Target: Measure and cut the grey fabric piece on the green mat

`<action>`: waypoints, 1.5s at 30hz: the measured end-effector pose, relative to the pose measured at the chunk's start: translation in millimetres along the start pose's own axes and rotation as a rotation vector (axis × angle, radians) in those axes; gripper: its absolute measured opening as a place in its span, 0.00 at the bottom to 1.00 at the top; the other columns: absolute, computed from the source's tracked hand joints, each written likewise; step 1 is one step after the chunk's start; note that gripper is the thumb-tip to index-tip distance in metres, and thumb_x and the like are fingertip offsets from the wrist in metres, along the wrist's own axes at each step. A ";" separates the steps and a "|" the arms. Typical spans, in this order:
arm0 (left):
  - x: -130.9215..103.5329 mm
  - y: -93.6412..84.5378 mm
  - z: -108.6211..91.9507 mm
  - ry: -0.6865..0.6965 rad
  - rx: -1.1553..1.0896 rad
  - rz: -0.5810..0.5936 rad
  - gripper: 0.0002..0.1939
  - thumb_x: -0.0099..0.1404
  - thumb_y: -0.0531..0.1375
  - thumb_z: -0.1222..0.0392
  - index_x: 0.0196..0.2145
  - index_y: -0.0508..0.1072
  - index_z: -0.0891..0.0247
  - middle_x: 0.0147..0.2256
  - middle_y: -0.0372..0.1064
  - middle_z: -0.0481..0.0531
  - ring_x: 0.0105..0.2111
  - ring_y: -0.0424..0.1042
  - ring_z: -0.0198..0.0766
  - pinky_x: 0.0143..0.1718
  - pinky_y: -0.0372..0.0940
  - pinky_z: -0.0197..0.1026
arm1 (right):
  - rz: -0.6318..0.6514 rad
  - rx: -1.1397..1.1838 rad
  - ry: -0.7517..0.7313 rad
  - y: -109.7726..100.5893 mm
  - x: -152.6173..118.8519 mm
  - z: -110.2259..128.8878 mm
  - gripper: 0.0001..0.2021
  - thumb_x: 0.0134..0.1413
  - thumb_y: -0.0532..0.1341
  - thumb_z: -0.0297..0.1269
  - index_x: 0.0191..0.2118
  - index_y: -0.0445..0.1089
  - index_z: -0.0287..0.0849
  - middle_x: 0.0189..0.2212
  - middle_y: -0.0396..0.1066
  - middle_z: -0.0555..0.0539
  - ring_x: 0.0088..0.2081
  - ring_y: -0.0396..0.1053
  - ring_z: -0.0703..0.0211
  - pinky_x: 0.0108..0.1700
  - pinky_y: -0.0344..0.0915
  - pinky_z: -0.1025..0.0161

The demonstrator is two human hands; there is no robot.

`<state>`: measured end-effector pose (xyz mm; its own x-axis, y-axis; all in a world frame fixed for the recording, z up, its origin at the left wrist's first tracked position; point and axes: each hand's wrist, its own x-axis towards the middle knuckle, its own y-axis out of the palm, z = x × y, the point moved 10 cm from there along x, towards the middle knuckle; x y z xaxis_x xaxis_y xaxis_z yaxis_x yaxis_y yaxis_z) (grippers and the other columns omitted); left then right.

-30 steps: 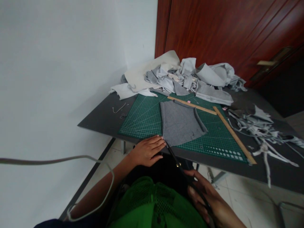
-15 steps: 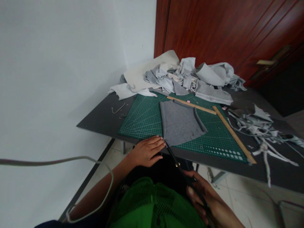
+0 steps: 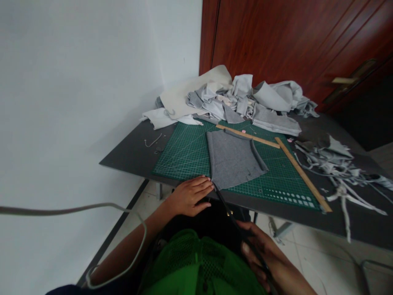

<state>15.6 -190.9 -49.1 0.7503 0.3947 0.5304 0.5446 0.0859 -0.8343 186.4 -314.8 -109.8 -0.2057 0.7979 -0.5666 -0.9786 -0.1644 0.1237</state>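
A grey piece of fabric (image 3: 233, 159) lies on the green cutting mat (image 3: 184, 151), its left, far and right edges rolled or folded over. At its near left corner rests my left hand (image 3: 193, 196), palm down at the table's front edge with fingers stretched out. My right hand (image 3: 260, 254) is closed round the handles of black scissors (image 3: 229, 213). Their blades point up and left, the tips reaching the same fabric corner just beside my left fingertips. Whether the tips have fabric between them cannot be made out.
Two wooden rulers (image 3: 302, 174) lie on the mat, one along its right side and one behind the fabric. Heaped fabric scraps (image 3: 215, 100) fill the table's back, with tangled strips (image 3: 334, 164) at right. A cable (image 3: 141, 221) loops over my left arm. A wall stands left.
Both hands and the fabric stay in nearly the same place. The scissors' handles look slightly closer together in my right hand.
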 end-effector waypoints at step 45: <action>2.0 6.3 21.9 -0.200 0.113 0.194 0.34 0.70 0.56 0.34 0.64 0.68 0.60 0.65 0.64 0.54 0.70 0.54 0.54 0.72 0.45 0.60 | -0.009 0.115 0.022 -3.7 -0.3 6.5 0.31 0.54 0.70 0.57 0.58 0.64 0.50 0.25 0.61 0.59 0.15 0.48 0.76 0.13 0.52 0.77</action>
<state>12.3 -169.6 -56.6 0.7415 0.5848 0.3290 0.3447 0.0886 -0.9345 190.1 -310.7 -104.8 -0.1981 0.7861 -0.5855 -0.9736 -0.0889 0.2101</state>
